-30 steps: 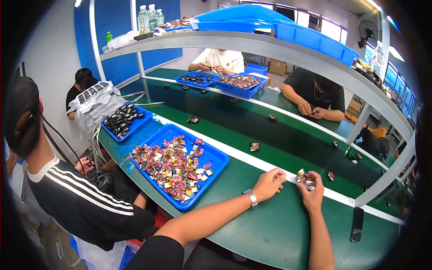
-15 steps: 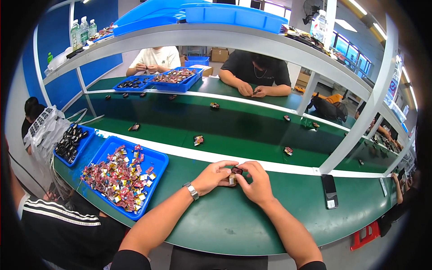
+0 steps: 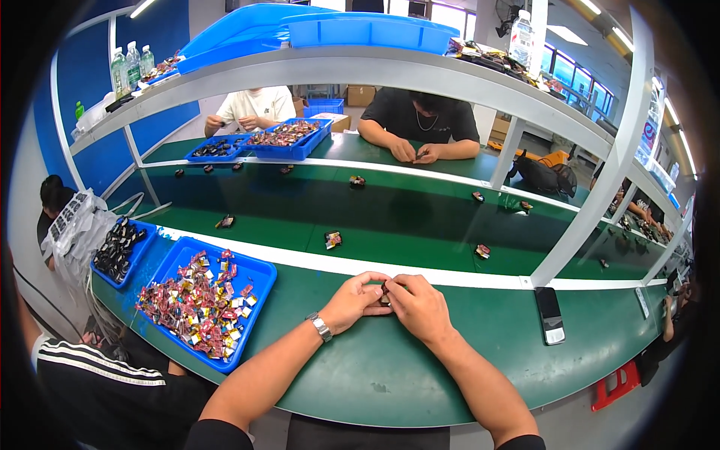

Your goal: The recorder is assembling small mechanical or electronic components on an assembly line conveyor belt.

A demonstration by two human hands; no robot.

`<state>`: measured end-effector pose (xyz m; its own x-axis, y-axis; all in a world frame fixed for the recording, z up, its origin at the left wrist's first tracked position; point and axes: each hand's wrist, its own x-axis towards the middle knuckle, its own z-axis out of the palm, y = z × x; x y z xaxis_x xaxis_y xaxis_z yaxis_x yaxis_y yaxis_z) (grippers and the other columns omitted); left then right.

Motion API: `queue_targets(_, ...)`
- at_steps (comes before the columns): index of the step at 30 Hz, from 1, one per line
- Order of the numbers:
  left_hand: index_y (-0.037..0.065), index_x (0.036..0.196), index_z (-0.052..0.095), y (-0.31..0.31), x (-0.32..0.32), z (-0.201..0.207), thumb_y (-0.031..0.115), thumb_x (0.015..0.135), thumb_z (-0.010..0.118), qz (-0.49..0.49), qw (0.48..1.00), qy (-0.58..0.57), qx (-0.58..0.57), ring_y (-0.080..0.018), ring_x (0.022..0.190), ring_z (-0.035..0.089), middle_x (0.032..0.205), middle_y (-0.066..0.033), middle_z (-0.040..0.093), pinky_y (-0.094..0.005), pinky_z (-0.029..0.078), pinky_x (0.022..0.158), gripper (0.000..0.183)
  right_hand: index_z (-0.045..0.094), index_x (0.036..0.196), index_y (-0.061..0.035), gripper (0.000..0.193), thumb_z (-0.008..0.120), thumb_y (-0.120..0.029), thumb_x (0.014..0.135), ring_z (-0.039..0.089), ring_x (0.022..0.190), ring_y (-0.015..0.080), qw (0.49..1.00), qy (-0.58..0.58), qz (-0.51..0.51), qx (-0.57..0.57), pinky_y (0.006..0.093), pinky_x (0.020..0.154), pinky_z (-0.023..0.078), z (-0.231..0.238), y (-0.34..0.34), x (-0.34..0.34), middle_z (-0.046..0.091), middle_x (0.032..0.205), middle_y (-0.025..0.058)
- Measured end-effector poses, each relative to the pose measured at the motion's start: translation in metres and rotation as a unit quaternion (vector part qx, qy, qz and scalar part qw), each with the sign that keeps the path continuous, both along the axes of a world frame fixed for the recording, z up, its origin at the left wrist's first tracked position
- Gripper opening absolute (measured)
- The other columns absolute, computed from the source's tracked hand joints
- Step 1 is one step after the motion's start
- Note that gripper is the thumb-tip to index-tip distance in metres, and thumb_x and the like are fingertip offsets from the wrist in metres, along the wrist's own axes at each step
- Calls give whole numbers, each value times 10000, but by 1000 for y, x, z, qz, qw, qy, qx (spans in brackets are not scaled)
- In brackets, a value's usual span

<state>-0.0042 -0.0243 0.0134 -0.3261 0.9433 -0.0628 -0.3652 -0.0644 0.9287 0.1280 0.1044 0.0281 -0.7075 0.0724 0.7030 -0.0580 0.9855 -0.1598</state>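
Between both hands, over the near green tabletop (image 3: 360, 375), is a small dark casing (image 3: 385, 298), mostly covered by fingers. My left hand (image 3: 349, 303), with a metal watch on its wrist, grips the casing from the left, thumb and fingers curled round it. Pressed against its right side and top are the thumb and fingertips of my right hand (image 3: 421, 309). What lies inside the casing is largely hidden. To the left stands a blue tray (image 3: 262, 271) heaped with small red circuit boards (image 3: 187, 307) bearing white and yellow pieces.
A smaller blue tray (image 3: 144, 251) holds black casings. Several small assemblies, one (image 3: 333, 239) close by, lie on the green belt (image 3: 285, 232) beyond a white rail. A phone (image 3: 550, 315) lies right, near a metal post (image 3: 585, 217). Overhead runs a shelf (image 3: 375, 60). Two people work opposite.
My right fingers have closed further over the casing, covering the red board and pale block that showed before. The whole view has shifted slightly.
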Motion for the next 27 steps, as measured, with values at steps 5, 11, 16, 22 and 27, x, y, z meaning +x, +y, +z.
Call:
queue_targets(5, 16, 1263, 462, 0, 0, -2, 50, 993, 459, 7, 1000, -11, 12, -204, 1062, 634, 1163, -123, 595, -398, 528, 992, 272, 678, 968, -78, 187, 681, -78, 781, 634, 887, 209, 1000, -6, 4, 28, 337, 674, 565, -1, 1, -1, 643, 990, 21)
queue_targets(11, 19, 1242, 467, 0, -2, -5, 54, 992, 500, -5, 1000, -21, 6, -192, 1052, 636, 1118, -110, 633, -384, 536, 979, 254, 660, 900, -59, 153, 687, -77, 751, 628, 890, 215, 997, -7, 73, 20, 346, 697, 560, 3, 12, -1, 644, 997, 24)
queue_targets(16, 23, 1235, 466, 2, 0, -4, 48, 992, 505, 16, 1000, -9, 1, -180, 1038, 638, 1120, -111, 638, -363, 550, 949, 247, 633, 879, -57, 146, 691, -69, 746, 611, 878, 223, 996, 7, 77, 49, 345, 729, 531, 4, 12, -5, 630, 980, 40)
queue_targets(22, 26, 1234, 469, 0, -3, -6, 27, 983, 504, 15, 999, -31, 11, -181, 1047, 631, 1146, -111, 628, -369, 549, 953, 253, 627, 889, -58, 161, 690, -68, 741, 605, 861, 223, 998, -9, 63, -18, 347, 706, 536, 9, 6, -1, 612, 962, 49)
queue_targets(27, 26, 1222, 480, 1, 0, -3, 18, 976, 512, 22, 999, -28, 5, -182, 1058, 626, 1155, -107, 625, -376, 550, 954, 248, 625, 904, -64, 165, 699, -74, 758, 605, 860, 233, 1000, -19, 18, 12, 358, 677, 541, -2, 5, -2, 589, 926, 41)
